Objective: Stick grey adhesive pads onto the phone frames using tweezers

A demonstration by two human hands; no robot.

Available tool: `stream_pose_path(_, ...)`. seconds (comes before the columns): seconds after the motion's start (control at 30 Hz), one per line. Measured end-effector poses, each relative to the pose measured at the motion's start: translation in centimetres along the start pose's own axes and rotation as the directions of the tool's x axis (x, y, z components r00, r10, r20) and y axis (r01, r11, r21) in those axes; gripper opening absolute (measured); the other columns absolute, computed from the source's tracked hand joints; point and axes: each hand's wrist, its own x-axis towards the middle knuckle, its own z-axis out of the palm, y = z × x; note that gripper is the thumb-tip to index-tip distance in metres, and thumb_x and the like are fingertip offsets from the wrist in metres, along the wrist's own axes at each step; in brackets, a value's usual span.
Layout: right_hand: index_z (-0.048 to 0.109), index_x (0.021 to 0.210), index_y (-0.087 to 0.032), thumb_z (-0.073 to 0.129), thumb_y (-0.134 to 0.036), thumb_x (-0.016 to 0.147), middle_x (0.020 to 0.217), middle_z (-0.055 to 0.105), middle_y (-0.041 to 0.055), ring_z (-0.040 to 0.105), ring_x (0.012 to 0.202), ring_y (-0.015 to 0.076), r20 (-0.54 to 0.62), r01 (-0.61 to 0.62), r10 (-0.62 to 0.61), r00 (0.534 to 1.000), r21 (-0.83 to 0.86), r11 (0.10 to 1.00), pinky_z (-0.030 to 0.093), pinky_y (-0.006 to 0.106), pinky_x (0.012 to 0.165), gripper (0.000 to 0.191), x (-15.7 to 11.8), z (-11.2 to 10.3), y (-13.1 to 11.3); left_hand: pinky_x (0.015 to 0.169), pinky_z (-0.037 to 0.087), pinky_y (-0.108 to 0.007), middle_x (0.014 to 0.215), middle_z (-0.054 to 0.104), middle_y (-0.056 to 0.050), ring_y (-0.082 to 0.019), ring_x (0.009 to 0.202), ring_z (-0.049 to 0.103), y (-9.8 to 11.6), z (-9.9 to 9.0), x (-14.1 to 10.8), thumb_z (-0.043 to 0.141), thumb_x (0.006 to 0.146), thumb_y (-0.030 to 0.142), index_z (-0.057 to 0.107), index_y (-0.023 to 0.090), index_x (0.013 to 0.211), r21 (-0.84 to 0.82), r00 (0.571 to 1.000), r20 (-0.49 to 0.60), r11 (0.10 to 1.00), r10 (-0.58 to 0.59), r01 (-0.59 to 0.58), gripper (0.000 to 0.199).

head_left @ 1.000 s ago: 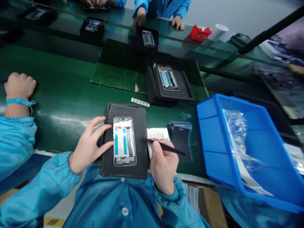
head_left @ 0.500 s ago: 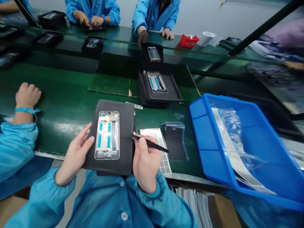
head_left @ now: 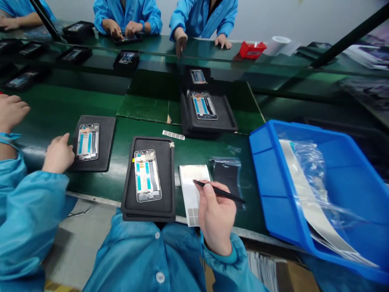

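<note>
My left hand (head_left: 59,154) has its fingers bent at the left edge of a flat black tray (head_left: 106,144), which carries an open phone frame (head_left: 88,142) with blue strips. In my right hand (head_left: 217,213) are black tweezers (head_left: 221,192), pinched, their tip over a white sticker sheet (head_left: 188,178) with grey squares near its bottom. Between my hands, another phone frame (head_left: 148,175) lies in a stack of black trays (head_left: 167,178) at the table's front edge.
A blue bin (head_left: 261,178) with strips and clear plastic stands at right. Dark film (head_left: 226,178) lies beside the sheet. Further back are stacked trays (head_left: 227,109) with phone frames and a red box (head_left: 252,49). Another person's hand (head_left: 12,110) is at far left; people sit opposite.
My left hand has carried the upper black tray leftward, uncovering the tray stack with another phone frame. My right hand and tweezers have moved right, over the sheet. The neighbour's hand has shifted left.
</note>
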Motion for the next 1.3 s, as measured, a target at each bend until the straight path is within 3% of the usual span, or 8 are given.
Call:
stream_pose_path(0.07,0.065,0.092,-0.022,0.079,-0.037,0.080,0.091,0.074,0.0040,0.072,0.090,0.0215,-0.001,0.018,-0.018,1.000,-0.085,0.996,0.053,0.052,0.100,0.024,0.4,-1.6,0.5,0.115,0.035,-0.060,0.145,0.051,-0.019,-0.037,0.135,0.046,2.6,0.7,-3.0,0.052,0.093,0.023,0.057,0.011,0.134,0.088,0.975,-0.061,0.975,0.212,-0.206,0.043)
stream_pose_path(0.13,0.066,0.095,-0.021,0.080,-0.036,0.079,0.092,0.075,0.0050,0.073,0.089,0.0223,0.016,0.020,-0.018,1.000,-0.160,0.987,0.055,0.051,0.097,0.026,1.0,-3.6,1.0,0.109,0.045,-0.047,0.133,0.060,-0.016,-0.029,0.125,0.056,6.0,1.3,-6.9,0.041,0.097,0.016,0.056,0.013,0.134,0.068,0.875,0.000,0.873,0.485,-0.483,0.041)
stream_pose_path(0.23,0.069,0.098,-0.021,0.082,-0.036,0.077,0.091,0.076,0.0056,0.074,0.085,0.0236,0.073,0.009,0.010,0.997,-0.252,0.968,0.059,0.048,0.089,0.029,2.2,-6.2,1.2,0.098,0.051,-0.038,0.116,0.068,-0.009,-0.023,0.108,0.064,11.9,2.3,-11.6,0.048,0.098,0.021,0.060,0.018,0.124,-0.119,0.681,0.146,0.696,0.717,-0.708,0.028)
stream_pose_path(0.4,0.074,0.089,-0.022,0.082,-0.037,0.076,0.088,0.077,0.0058,0.074,0.083,0.0246,0.256,0.100,0.012,0.967,-0.419,0.903,0.061,0.043,0.080,0.021,3.8,-7.3,-0.6,0.086,0.053,-0.038,0.101,0.069,-0.007,-0.024,0.098,0.064,21.1,5.7,-13.2,0.054,0.095,0.016,0.067,0.017,0.104,-0.234,0.290,0.456,0.427,0.841,-0.873,0.016)
stream_pose_path(0.5,0.075,0.087,-0.023,0.082,-0.038,0.077,0.087,0.077,0.0048,0.074,0.084,0.0242,0.373,0.183,0.017,0.928,-0.493,0.851,0.060,0.042,0.082,0.019,4.3,-6.9,-1.3,0.081,0.052,-0.032,0.098,0.070,-0.004,-0.020,0.097,0.067,24.4,8.5,-13.0,0.052,0.093,0.008,0.068,0.017,0.100,-0.290,0.158,0.550,0.365,0.820,-0.885,0.019)
stream_pose_path(0.63,0.075,0.088,-0.022,0.079,-0.038,0.079,0.087,0.078,0.0052,0.073,0.084,0.0237,0.467,0.275,0.025,0.884,-0.563,0.779,0.059,0.040,0.081,0.019,4.8,-7.3,-0.5,0.073,0.051,-0.029,0.097,0.071,-0.005,-0.019,0.093,0.070,25.7,11.7,-13.1,0.050,0.094,0.008,0.068,0.016,0.098,-0.318,0.124,0.617,0.391,0.777,-0.864,0.021)
stream_pose_path(0.73,0.075,0.091,-0.022,0.076,-0.038,0.083,0.090,0.078,0.0054,0.073,0.085,0.0228,0.456,0.305,-0.005,0.890,-0.589,0.748,0.059,0.039,0.081,0.018,5.5,-8.0,0.3,0.068,0.051,-0.030,0.096,0.070,-0.006,-0.022,0.090,0.071,25.8,12.9,-13.1,0.059,0.089,0.010,0.068,0.018,0.100,-0.335,0.095,0.658,0.404,0.747,-0.851,0.016)
stream_pose_path(1.3,0.076,0.089,-0.022,0.078,-0.036,0.082,0.089,0.079,0.0045,0.074,0.084,0.0222,0.474,0.323,-0.009,0.880,-0.586,0.743,0.059,0.037,0.080,0.016,6.5,-8.0,0.8,0.063,0.044,-0.030,0.100,0.067,-0.007,-0.025,0.093,0.069,26.0,13.1,-12.9,0.056,0.088,0.009,0.064,0.021,0.108,-0.344,0.073,0.699,0.424,0.711,-0.838,0.024)
